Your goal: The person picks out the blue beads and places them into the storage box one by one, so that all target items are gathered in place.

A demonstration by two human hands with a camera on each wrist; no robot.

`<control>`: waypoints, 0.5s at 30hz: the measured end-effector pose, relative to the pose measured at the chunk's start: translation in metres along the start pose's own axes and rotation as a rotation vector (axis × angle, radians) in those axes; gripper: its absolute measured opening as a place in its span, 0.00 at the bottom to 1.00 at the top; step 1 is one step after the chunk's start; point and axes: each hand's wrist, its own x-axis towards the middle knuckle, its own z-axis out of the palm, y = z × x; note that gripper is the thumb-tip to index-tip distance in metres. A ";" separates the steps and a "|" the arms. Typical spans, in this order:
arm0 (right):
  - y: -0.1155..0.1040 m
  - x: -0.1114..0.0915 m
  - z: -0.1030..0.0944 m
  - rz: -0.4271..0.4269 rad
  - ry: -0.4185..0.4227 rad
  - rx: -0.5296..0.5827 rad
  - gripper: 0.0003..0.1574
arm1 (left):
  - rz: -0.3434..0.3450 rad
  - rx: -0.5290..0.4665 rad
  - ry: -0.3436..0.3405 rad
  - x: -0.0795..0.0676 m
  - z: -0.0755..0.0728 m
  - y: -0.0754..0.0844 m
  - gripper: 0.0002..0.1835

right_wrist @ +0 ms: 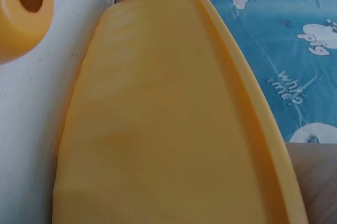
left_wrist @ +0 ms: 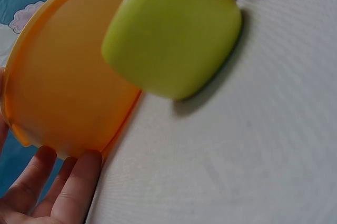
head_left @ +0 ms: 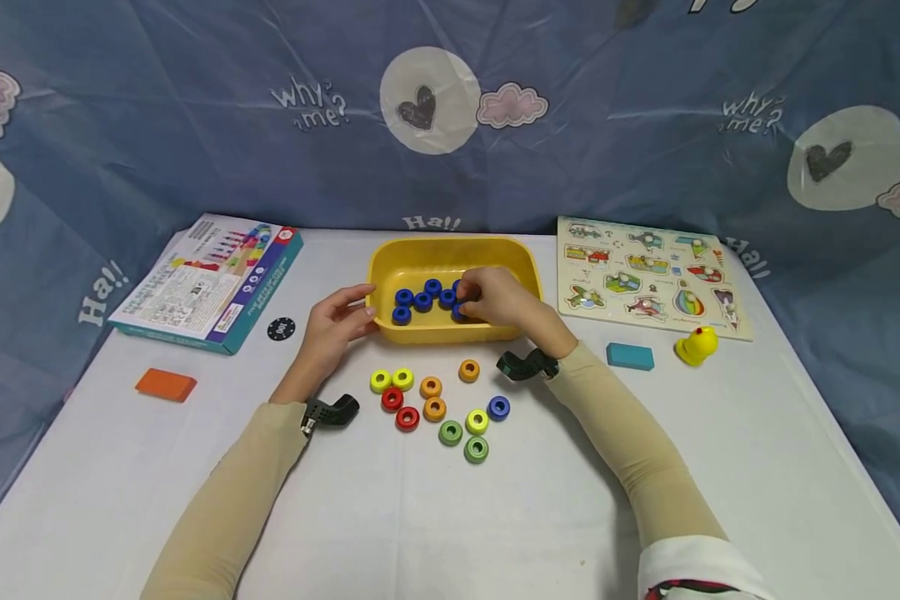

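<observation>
A yellow plastic tray [head_left: 450,333] stands on the white table with several blue ring beads [head_left: 423,302] inside. My left hand [head_left: 332,327] holds the tray's left end, fingertips against the wall and rim. In the left wrist view its fingers [left_wrist: 76,187] lie against the tray's outer wall. My right hand [head_left: 498,298] reaches in over the front right rim, thumb and fingers pinching a blue bead [head_left: 459,313], partly hidden by the hand. In the right wrist view the tray wall [right_wrist: 158,103] hides those fingertips.
In front of the tray lie loose beads: yellow [head_left: 402,379], red [head_left: 407,418], orange [head_left: 434,409], green [head_left: 476,450] and blue [head_left: 498,407]. Around them are a box [head_left: 206,279], black chip [head_left: 281,329], orange block [head_left: 166,384], picture puzzle board [head_left: 648,279], teal block [head_left: 630,357] and yellow duck [head_left: 696,346].
</observation>
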 end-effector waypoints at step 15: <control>-0.017 -0.049 -0.030 -0.204 0.141 0.122 0.08 | -0.004 0.005 0.005 -0.001 0.001 0.002 0.23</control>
